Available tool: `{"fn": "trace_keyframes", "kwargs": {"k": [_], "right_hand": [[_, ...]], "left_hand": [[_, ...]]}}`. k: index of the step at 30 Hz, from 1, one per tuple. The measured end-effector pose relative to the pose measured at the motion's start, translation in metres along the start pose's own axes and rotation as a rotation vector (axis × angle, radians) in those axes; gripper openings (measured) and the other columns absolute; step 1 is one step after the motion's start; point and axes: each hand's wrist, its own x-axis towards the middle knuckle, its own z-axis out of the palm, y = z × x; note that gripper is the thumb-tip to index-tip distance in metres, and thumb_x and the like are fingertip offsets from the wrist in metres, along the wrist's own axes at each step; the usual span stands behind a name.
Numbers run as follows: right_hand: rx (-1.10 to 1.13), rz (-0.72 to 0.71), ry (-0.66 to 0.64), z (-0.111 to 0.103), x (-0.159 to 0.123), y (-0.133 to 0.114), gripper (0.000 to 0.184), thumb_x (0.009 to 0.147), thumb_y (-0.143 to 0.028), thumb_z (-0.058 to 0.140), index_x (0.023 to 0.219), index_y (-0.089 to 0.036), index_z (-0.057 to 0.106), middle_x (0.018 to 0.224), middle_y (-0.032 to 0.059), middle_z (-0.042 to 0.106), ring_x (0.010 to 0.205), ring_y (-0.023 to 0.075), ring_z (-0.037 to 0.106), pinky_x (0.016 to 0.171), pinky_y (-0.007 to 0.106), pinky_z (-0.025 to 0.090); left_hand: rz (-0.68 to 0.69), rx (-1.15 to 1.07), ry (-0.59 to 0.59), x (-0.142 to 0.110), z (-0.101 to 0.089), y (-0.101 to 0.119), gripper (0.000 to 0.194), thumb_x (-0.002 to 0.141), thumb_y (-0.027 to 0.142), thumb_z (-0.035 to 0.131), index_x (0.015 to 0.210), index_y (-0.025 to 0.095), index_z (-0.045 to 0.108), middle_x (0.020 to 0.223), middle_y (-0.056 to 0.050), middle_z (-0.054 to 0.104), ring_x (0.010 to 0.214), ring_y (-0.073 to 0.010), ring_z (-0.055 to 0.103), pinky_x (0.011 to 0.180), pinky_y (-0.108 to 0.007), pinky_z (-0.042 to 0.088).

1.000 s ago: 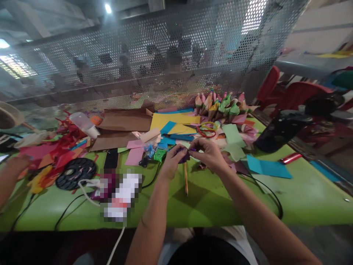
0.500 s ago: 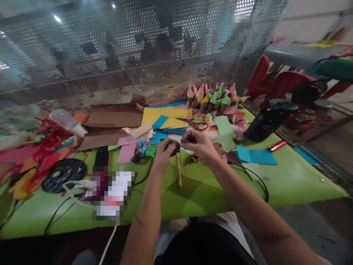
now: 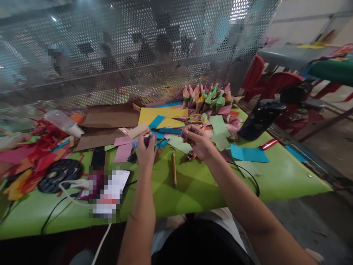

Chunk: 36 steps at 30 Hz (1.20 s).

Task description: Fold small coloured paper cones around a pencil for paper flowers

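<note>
Left grip [image 3: 145, 151] closed around dark purple piece [image 3: 148, 140], right grip [image 3: 199, 142] pinching small purple bit [image 3: 183, 135]; pencil [image 3: 174, 170] flat on green bench [image 3: 190, 200]

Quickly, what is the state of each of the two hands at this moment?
Left hand: closed, holding a purple piece, partly hidden.
Right hand: closed, pinching a small purple bit.

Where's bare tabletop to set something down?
Bare: green table between pencil and right forearm, or right of the rightmost black cable, nearer than the folded blue sheet. Crowded: left side, with red paper, and back, with brown paper.
</note>
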Motion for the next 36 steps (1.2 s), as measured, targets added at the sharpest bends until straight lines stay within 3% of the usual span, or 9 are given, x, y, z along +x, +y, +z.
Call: {"fn": "trace_keyframes", "kwargs": {"k": [4,10,17,19,25,28,30,32,36], "right_hand": [[-0.07,-0.024,0.021,-0.003,0.001,0.003,0.043,0.066,-0.057,0.081,0.078,-0.024,0.056,0.068,-0.0041,0.052,0.06,0.0121,0.05,0.059,0.027,0.044],[-0.069,-0.015,-0.003,-0.007,-0.001,0.008,0.036,0.067,-0.048,0.084,0.078,-0.024,0.06,0.068,-0.004,0.055,0.06,0.0117,0.053,0.059,0.026,0.045],[0.026,-0.015,0.018,-0.006,0.0,0.011,0.037,0.064,-0.052,0.086,0.076,-0.023,0.065,0.072,-0.0018,0.062,0.062,0.0123,0.056,0.062,0.027,0.048],[-0.005,-0.006,0.004,-0.003,0.0,0.01,0.04,0.062,-0.054,0.086,0.075,-0.022,0.066,0.071,-0.0015,0.063,0.062,0.0128,0.057,0.063,0.028,0.049],[-0.023,0.017,-0.06,0.006,0.001,0.004,0.041,0.056,-0.051,0.088,0.073,-0.021,0.066,0.068,-0.0019,0.064,0.062,0.0124,0.057,0.065,0.028,0.049],[-0.033,0.001,-0.07,0.008,0.001,0.004,0.038,0.057,-0.049,0.087,0.073,-0.021,0.066,0.07,-0.0018,0.065,0.063,0.0127,0.057,0.065,0.028,0.049],[-0.047,-0.023,-0.072,0.009,0.0,0.004,0.037,0.058,-0.048,0.087,0.074,-0.022,0.067,0.072,-0.0012,0.066,0.065,0.0132,0.056,0.065,0.028,0.049],[-0.058,-0.046,-0.074,0.011,0.0,0.003,0.038,0.057,-0.048,0.088,0.075,-0.022,0.068,0.073,-0.0006,0.067,0.066,0.0139,0.056,0.065,0.028,0.049],[-0.065,-0.073,-0.072,0.013,-0.002,0.001,0.041,0.058,-0.053,0.088,0.075,-0.021,0.068,0.071,-0.0006,0.066,0.067,0.0144,0.056,0.066,0.029,0.048]], "left_hand": [[0.029,0.269,0.105,0.01,-0.024,-0.001,0.029,0.093,0.037,0.058,0.118,0.024,0.066,0.125,-0.008,0.071,0.119,-0.0254,0.063,0.102,-0.034,0.046],[-0.154,0.792,0.065,0.007,-0.049,-0.007,0.035,0.094,0.037,0.061,0.125,0.024,0.069,0.128,-0.016,0.069,0.124,-0.0377,0.057,0.1,-0.047,0.044],[-0.241,0.953,-0.084,0.002,-0.05,-0.029,0.042,0.094,0.034,0.058,0.134,0.025,0.065,0.133,-0.019,0.065,0.128,-0.0401,0.052,0.101,-0.052,0.041],[-0.23,0.952,-0.08,0.003,-0.051,-0.033,0.045,0.093,0.036,0.059,0.136,0.024,0.064,0.137,-0.02,0.063,0.13,-0.0415,0.05,0.102,-0.055,0.041],[-0.191,0.896,-0.082,0.009,-0.056,-0.041,0.044,0.089,0.023,0.059,0.133,0.021,0.064,0.136,-0.02,0.065,0.13,-0.0403,0.053,0.101,-0.051,0.044],[-0.143,0.773,0.035,0.011,-0.06,-0.037,0.037,0.092,0.024,0.054,0.127,0.018,0.065,0.133,-0.019,0.067,0.128,-0.0376,0.057,0.106,-0.049,0.043],[-0.066,0.586,0.115,0.01,-0.058,-0.029,0.034,0.092,0.027,0.055,0.124,0.019,0.063,0.132,-0.017,0.067,0.126,-0.0341,0.059,0.109,-0.047,0.043],[-0.006,0.325,0.121,0.007,-0.052,-0.019,0.031,0.09,0.03,0.059,0.12,0.023,0.062,0.13,-0.012,0.069,0.124,-0.0295,0.061,0.108,-0.042,0.045],[-0.062,-0.242,-0.056,-0.004,-0.027,0.007,0.032,0.084,0.043,0.069,0.11,0.024,0.064,0.121,-0.006,0.07,0.117,-0.022,0.064,0.101,-0.033,0.05]]}}
